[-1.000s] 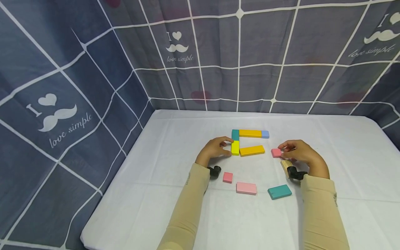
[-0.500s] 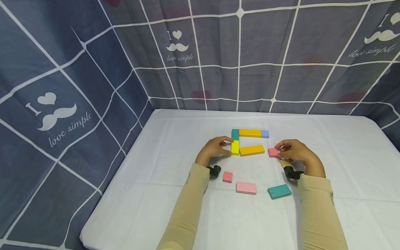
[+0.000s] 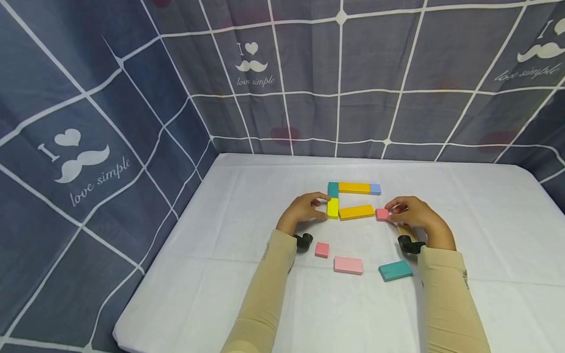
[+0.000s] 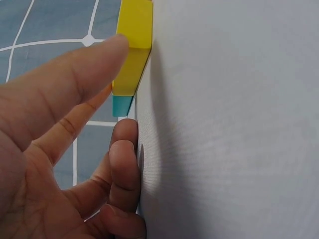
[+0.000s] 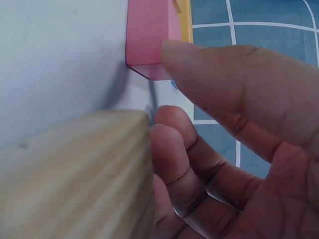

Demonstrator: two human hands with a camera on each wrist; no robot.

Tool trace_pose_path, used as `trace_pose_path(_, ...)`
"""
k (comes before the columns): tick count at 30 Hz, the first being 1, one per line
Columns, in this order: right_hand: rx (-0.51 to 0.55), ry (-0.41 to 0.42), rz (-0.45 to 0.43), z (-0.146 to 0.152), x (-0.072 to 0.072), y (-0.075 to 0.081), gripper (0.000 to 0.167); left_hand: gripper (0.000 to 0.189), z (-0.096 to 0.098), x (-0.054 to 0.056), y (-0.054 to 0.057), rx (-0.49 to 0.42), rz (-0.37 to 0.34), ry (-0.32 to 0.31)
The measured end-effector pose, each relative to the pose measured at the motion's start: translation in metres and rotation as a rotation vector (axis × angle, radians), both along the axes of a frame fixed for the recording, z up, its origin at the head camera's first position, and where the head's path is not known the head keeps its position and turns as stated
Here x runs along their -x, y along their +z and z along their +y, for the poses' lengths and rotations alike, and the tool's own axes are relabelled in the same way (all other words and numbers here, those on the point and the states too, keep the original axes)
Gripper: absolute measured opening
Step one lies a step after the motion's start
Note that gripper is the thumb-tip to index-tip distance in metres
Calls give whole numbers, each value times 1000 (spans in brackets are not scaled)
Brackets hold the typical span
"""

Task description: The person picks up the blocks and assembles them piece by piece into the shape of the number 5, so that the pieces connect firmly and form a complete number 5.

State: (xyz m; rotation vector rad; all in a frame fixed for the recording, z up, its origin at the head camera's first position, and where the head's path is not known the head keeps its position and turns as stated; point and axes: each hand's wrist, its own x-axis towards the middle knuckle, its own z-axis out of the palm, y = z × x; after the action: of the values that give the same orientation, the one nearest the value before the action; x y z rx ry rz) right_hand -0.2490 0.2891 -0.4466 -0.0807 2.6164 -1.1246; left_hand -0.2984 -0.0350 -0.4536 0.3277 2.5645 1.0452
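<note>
On the white bench (image 3: 247,215), your left hand (image 3: 303,209), fingers spread, touches the yellow block (image 3: 332,209), long axis pointing away; the nearer orange bar (image 3: 356,213) points rightward; just beside it, your right hand (image 3: 414,214) pinches a pink block (image 3: 381,214).

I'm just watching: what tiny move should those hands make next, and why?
Probably nudge the small pink block snug against the right end of the lower orange bar. The right hand has it at its fingertips, right by that end, and the upper orange bar has a blue block at its own right end, so this would seem to match.
</note>
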Motion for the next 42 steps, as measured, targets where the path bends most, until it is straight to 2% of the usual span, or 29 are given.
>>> trace_pose_path(9, 5, -6, 0, -3, 0, 0, 32, 51, 1, -1, 4, 4, 2, 1)
trace_pose_path(19, 3, -7, 12, -4, 3, -1, 30, 51, 0, 1, 2, 0, 6, 2)
trace_pose_path(27, -47, -30, 7, -8, -2, 13, 45, 51, -2, 2, 2, -3, 9, 0)
trace_pose_path(31, -41, -52, 91, -11, -5, 19, 43, 51, -2, 2, 3, 3, 5, 2)
trace_pose_path(38, 11, -103, 377, -16, -16, 29, 34, 51, 0, 1, 0, -6, 2, -1)
trace_pose_path(42, 39, -120, 466, -19, -20, 35, 28, 51, 0, 2, -3, 13, 10, 1)
